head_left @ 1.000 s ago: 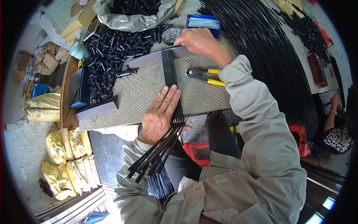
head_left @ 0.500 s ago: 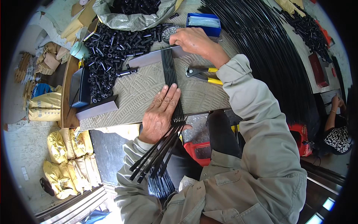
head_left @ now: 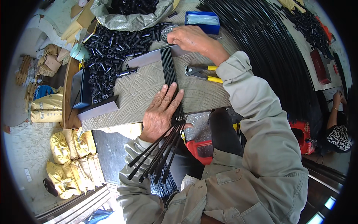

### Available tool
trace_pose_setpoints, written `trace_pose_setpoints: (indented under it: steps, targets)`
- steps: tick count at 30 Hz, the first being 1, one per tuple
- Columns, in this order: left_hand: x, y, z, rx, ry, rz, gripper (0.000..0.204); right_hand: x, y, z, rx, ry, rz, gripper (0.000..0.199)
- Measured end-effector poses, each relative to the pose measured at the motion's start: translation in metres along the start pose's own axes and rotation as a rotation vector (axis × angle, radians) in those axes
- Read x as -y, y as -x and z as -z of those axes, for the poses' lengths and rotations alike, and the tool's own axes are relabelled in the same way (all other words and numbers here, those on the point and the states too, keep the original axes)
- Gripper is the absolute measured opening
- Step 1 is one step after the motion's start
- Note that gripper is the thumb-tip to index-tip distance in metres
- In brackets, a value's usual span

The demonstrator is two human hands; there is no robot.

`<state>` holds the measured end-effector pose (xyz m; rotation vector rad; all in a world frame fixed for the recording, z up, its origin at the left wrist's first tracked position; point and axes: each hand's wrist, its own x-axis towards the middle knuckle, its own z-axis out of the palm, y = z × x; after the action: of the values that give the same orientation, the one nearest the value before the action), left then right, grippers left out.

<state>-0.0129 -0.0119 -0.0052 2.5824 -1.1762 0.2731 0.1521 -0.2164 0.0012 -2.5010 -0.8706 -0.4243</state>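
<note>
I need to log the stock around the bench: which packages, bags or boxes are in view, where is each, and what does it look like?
Blue box: far edge of the bench, rectangular, clear film on top.
Grey plastic bag: far left of the bench, open, crumpled, holding black parts.
Yellow sacks: floor, left of the bench, stacked, bulging.
Red crate: under the bench, by the person's knees.

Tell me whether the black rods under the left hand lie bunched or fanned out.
Both: the black rods lie side by side on the board under the left hand, but fan apart past the board's near edge.
</note>
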Motion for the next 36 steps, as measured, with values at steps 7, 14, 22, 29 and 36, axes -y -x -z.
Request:
trace_pose_setpoints:
  steps: [7, 14, 22, 29, 36]
  targets:
    - [-0.002, 0.000, -0.001, 0.007, -0.013, 0.007, 0.084, 0.003, -0.003, -0.009, -0.134, -0.092, 0.048, 0.005]
    - [-0.005, -0.001, -0.001, -0.016, -0.008, 0.002, 0.083, -0.011, 0.004, 0.001, -0.033, 0.188, 0.021, 0.008]
    - [0.002, 0.004, -0.010, -0.089, -0.072, 0.045, 0.074, -0.049, -0.003, 0.042, -0.156, 0.424, -0.367, 0.012]
    - [0.009, 0.015, -0.013, -0.115, -0.155, -0.002, 0.079, -0.074, -0.022, 0.049, 0.056, 0.550, -0.147, 0.009]
    - [0.008, 0.013, -0.022, -0.147, -0.071, -0.028, 0.082, -0.065, -0.006, 0.068, 0.078, 0.865, -0.056, 0.010]
